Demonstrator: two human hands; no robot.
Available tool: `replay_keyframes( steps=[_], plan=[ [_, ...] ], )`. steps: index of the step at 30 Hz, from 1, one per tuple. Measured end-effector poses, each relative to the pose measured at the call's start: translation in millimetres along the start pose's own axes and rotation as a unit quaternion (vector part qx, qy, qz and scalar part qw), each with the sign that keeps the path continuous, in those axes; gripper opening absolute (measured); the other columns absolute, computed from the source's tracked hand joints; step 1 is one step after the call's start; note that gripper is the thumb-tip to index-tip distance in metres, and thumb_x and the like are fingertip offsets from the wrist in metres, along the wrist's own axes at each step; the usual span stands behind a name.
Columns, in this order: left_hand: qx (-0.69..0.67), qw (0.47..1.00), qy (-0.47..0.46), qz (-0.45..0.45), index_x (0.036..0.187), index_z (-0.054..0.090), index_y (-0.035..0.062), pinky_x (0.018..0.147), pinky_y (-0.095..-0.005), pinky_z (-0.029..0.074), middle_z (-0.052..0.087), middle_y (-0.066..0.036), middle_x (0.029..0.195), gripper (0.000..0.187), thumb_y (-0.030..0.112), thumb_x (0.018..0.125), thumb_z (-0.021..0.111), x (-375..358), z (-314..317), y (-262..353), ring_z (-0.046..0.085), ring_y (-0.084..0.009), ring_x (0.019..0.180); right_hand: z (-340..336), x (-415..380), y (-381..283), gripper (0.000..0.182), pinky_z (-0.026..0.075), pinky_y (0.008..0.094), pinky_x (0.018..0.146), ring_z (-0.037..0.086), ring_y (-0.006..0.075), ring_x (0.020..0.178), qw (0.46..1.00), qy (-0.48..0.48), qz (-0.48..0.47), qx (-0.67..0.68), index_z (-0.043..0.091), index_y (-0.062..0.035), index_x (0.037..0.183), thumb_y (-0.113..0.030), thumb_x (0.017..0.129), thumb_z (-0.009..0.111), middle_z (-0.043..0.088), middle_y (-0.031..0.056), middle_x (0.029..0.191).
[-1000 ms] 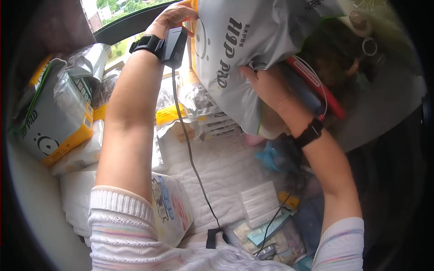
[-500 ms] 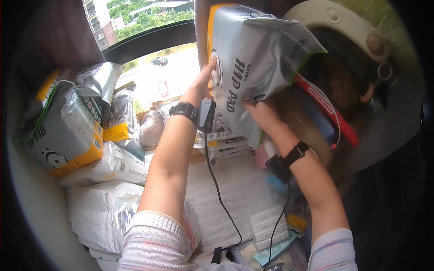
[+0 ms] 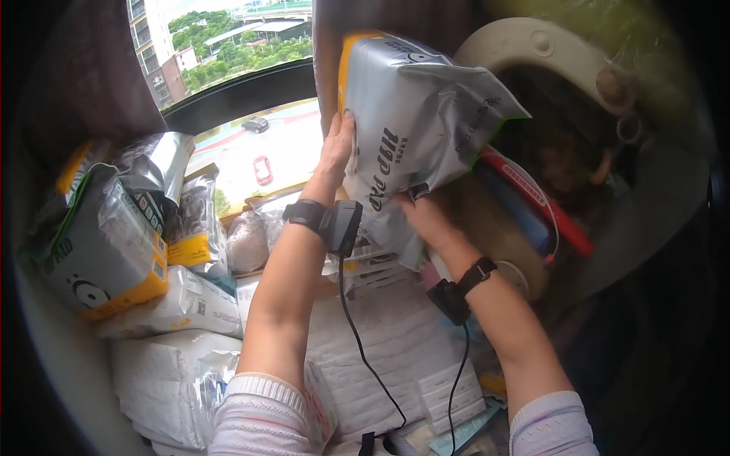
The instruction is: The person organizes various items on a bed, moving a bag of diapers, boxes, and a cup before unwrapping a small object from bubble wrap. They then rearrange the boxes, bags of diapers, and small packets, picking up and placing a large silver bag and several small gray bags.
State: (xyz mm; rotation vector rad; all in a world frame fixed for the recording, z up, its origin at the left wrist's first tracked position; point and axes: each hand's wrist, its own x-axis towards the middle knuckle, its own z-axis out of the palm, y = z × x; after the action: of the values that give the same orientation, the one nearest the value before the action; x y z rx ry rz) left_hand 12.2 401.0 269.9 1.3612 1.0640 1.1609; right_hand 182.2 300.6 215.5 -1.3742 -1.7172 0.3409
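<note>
A large grey plastic pad bag (image 3: 426, 114) with a yellow side and "PAD" lettering is held up, tilted, in front of the window. My left hand (image 3: 334, 152) presses its left side, thumb toward the front, other fingers partly hidden. Lower down, my right hand (image 3: 426, 220) grips the bag near its bottom, with the fingertips hidden in the folds. Both wrists wear black straps with small boxes and cables. Below the hands lies a white quilted pad (image 3: 357, 342).
At the left, another grey pad bag (image 3: 99, 243) stands above white packages (image 3: 175, 304) and folded white pads (image 3: 160, 387). A beige ring-shaped rim (image 3: 525, 34) and a red bar-shaped object (image 3: 540, 197) are at the right. Small white boxes (image 3: 449, 395) lie near the front.
The whole view has shifted, so the window, bag and hands all appear lower and slightly further left. Both hands keep their hold on the grey bag.
</note>
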Motion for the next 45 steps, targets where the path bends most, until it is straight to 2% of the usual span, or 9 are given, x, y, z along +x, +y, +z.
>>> replay_keyframes(
  steps=[3,7,13,15,17,29,37,40,45],
  plan=[
    [-0.026,0.999,-0.013,-0.016,0.140,0.011,0.0310,0.088,-0.0723,0.017,0.012,-0.007,0.146,0.081,0.074,0.075,0.032,-4.2,8.7,20.0,0.011,-0.0390,0.131,-1.4,-3.3,0.8,0.036,0.046,0.0400,0.070,0.058,0.0384,0.079,0.993,-0.058,0.045,-0.088,0.060,0.0049,0.090,-0.029,0.080,0.060,0.061,0.0234,0.085],
    [-0.022,0.997,0.004,0.069,0.139,0.017,0.0091,0.099,-0.0343,0.029,0.033,-0.018,0.135,0.073,0.055,0.087,0.037,14.9,15.5,8.3,0.031,-0.0285,0.125,7.9,4.4,18.9,0.047,0.045,0.0381,0.071,0.061,0.0360,0.079,0.992,-0.038,0.078,-0.091,0.057,0.0065,0.098,-0.038,0.086,0.050,0.062,0.0226,0.087],
    [0.006,0.994,0.011,-0.107,0.139,0.015,0.0161,0.094,-0.0613,0.024,0.025,-0.014,0.140,0.083,0.069,0.078,0.034,3.7,2.7,-15.8,0.030,-0.0351,0.125,-33.0,-13.1,-7.3,0.049,0.047,0.0341,0.073,0.060,0.0311,0.089,0.968,-0.164,0.177,-0.074,0.054,0.0050,0.105,-0.037,0.079,0.057,0.061,0.0215,0.094],
    [-0.164,0.982,-0.073,-0.067,0.138,0.018,0.0140,0.091,-0.0595,0.029,0.029,-0.011,0.138,0.083,0.069,0.078,0.034,28.4,-6.2,-77.5,0.036,-0.0345,0.120,-45.4,-32.0,-8.7,0.048,0.047,0.0332,0.073,0.060,0.0306,0.088,0.971,-0.152,0.154,-0.099,0.054,0.0040,0.106,-0.035,0.077,0.059,0.061,0.0208,0.093],
    [-0.145,0.979,0.053,-0.135,0.132,0.029,0.0034,0.084,-0.0351,0.042,0.049,-0.012,0.119,0.073,0.059,0.085,0.037,-46.9,23.3,-44.7,0.050,-0.0248,0.106,-54.4,-62.1,-9.6,0.050,0.048,0.0358,0.072,0.061,0.0308,0.078,0.997,-0.005,0.081,-0.020,0.054,0.0041,0.104,-0.032,0.071,0.067,0.061,0.0186,0.087],
    [-0.313,0.944,-0.015,-0.107,0.130,0.036,0.0044,0.097,-0.0376,0.035,0.044,-0.013,0.127,0.072,0.059,0.084,0.041,-57.9,42.2,-52.3,0.041,-0.0257,0.117,-134.2,-363.8,-50.3,0.026,0.047,0.0197,0.064,0.061,0.0111,0.074,0.846,-0.153,0.439,0.260,0.051,0.0030,0.107,-0.006,0.084,0.056,0.060,0.0083,0.088],
    [-0.206,0.921,0.315,-0.102,0.094,0.059,-0.0052,0.071,-0.0323,0.042,0.058,-0.009,0.083,0.047,0.039,0.082,0.048,-120.7,75.5,-83.8,0.054,-0.0198,0.074,-161.4,-419.0,-72.0,0.024,0.045,0.0202,0.060,0.061,0.0117,0.074,0.829,-0.097,0.468,0.291,0.049,0.0009,0.109,-0.006,0.086,0.052,0.062,0.0091,0.088],
    [-0.222,0.931,0.288,-0.012,0.113,0.048,-0.0041,0.073,-0.0289,0.042,0.056,-0.009,0.097,0.043,0.021,0.079,0.057,-185.1,121.0,-135.3,0.051,-0.0155,0.084,-168.0,-454.4,-75.1,0.024,0.045,0.0202,0.061,0.061,0.0114,0.073,0.805,-0.075,0.510,0.294,0.049,-0.0002,0.109,-0.008,0.086,0.052,0.061,0.0086,0.090],
    [0.013,0.985,-0.036,-0.170,0.116,0.050,-0.0003,0.082,-0.0310,0.043,0.055,-0.021,0.110,0.049,0.014,0.071,0.063,-340.7,180.3,-200.5,0.055,-0.0242,0.099,-185.5,-521.0,-75.0,0.025,0.045,0.0205,0.060,0.060,0.0113,0.073,0.788,-0.043,0.528,0.312,0.049,-0.0002,0.110,-0.011,0.088,0.051,0.062,0.0086,0.089]
  ],
)
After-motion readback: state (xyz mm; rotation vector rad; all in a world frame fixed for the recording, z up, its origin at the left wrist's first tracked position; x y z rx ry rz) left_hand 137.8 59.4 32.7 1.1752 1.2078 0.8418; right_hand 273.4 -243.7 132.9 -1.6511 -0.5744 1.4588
